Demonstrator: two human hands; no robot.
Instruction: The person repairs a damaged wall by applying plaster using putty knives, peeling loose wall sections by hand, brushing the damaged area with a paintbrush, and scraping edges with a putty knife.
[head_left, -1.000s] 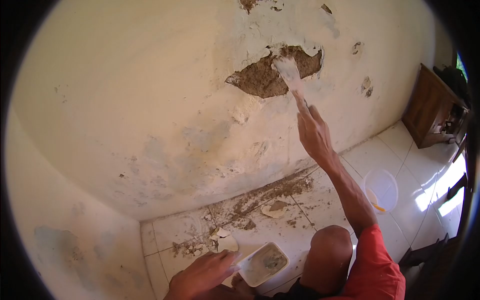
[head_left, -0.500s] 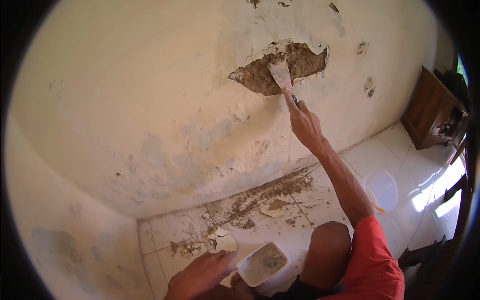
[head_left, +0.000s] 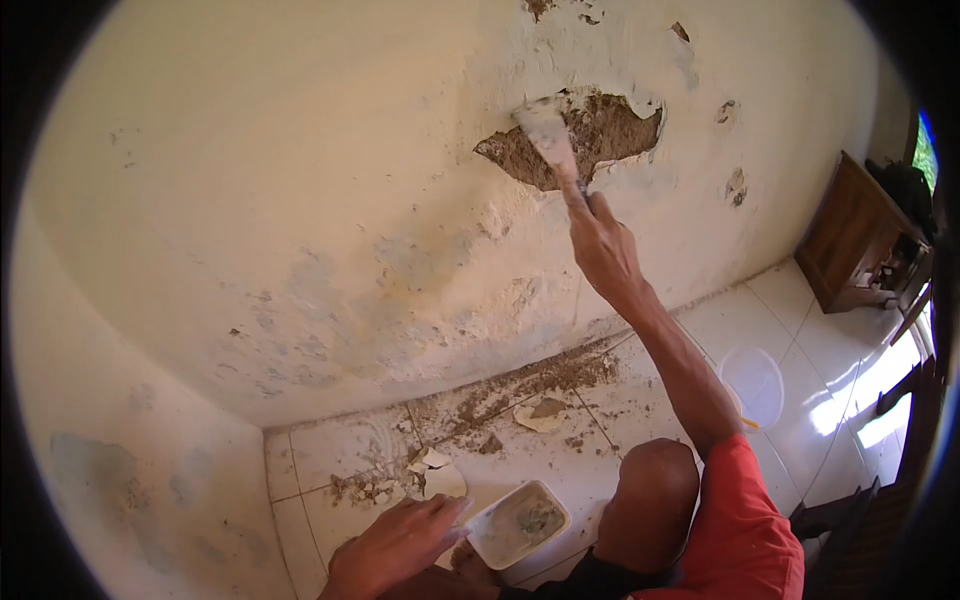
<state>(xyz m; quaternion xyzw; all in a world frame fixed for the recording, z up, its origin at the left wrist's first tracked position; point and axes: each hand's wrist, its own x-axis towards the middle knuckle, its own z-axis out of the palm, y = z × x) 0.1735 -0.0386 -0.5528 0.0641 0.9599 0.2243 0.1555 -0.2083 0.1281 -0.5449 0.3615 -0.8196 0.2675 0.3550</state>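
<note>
My right hand (head_left: pixel 605 243) is closed round the handle of a scraper (head_left: pixel 549 136), its index finger stretched along the blade. The wide, dirty blade lies across the upper left edge of a ragged hole (head_left: pixel 615 128) in the plastered wall (head_left: pixel 300 190), where brown, crumbly material shows. Low in the view, my left hand (head_left: pixel 405 540) hangs near a white rectangular tub (head_left: pixel 481 556) with greyish residue inside. Its fingers are loosely extended, with the thumb a little apart and nothing visible between them.
Brown debris (head_left: pixel 540 385) and broken plaster flakes (head_left: pixel 445 480) lie on the white tiled floor along the wall. A pale round container (head_left: pixel 752 385) stands to the right. A wooden cabinet (head_left: pixel 860 240) is against the wall farther right. Smaller damaged spots (head_left: pixel 737 187) mark the wall.
The scraper has moved from inside the hole up and left to its upper left edge. My left hand stays by the tub. The view has shifted slightly.
</note>
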